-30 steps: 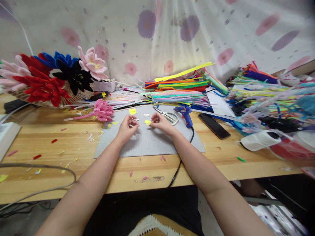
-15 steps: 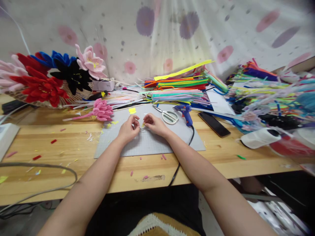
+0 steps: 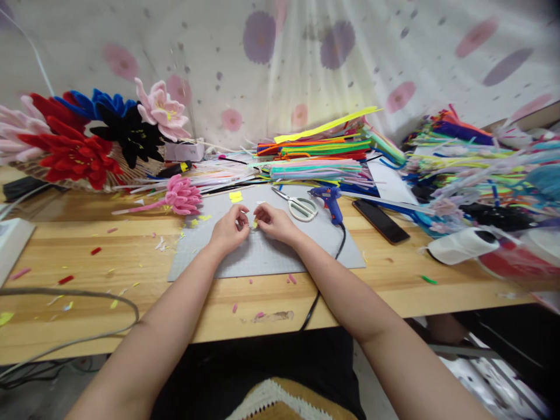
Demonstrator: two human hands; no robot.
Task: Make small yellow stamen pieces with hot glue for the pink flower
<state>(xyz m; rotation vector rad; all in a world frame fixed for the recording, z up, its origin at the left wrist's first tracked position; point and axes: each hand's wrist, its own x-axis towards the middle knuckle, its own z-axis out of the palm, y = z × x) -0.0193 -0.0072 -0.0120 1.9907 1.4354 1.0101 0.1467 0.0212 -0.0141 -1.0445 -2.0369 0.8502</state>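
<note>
My left hand [image 3: 228, 229] and my right hand [image 3: 273, 222] meet over the grey cutting mat [image 3: 271, 254], fingertips pinched together. Between them sits a tiny yellow piece [image 3: 254, 223], pinched by both hands; a thin white bit seems to stick out by the left fingers. Another yellow scrap [image 3: 235, 196] lies on the mat beyond the hands. White-handled scissors [image 3: 297, 206] and a blue glue gun [image 3: 330, 202] rest just right of my right hand.
A pink pipe-cleaner flower [image 3: 179, 197] lies left of the mat; red, blue, black and pink flowers [image 3: 87, 137] sit at far left. Stacks of coloured pipe cleaners [image 3: 319, 154] fill the back and right. A black phone [image 3: 380, 221], a white device [image 3: 461, 246] and a grey cable [image 3: 87, 297] lie on the wooden table.
My right hand has moved left from beside the scissors to meet my left hand, and the yellow piece that lay on the mat is now pinched between both hands.
</note>
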